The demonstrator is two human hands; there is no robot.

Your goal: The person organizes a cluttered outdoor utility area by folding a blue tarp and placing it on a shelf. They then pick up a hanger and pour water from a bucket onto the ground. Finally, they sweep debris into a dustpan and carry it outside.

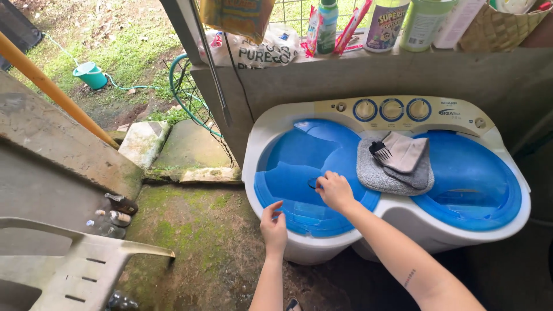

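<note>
Centre frame: right hand (pixel 335 190) curls its fingers shut on the dark handle (pixel 313 184) of the blue lid (pixel 299 167), gripping where it lifts; left hand (pixel 274 226) rests half-open on the lid's front edge, steadying; grey cloth (pixel 383 175) and brush (pixel 380 152) parked between tubs of the washing machine (pixel 322 250).

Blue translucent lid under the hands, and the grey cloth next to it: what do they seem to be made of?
The blue translucent lid looks like glossy moulded plastic: light passes through it and it shows soft highlights. The right hand pinches its small dark handle; the left hand touches its front edge. The grey folded cloth seems to be a matte, napped fabric, perhaps microfibre or terry.
</note>
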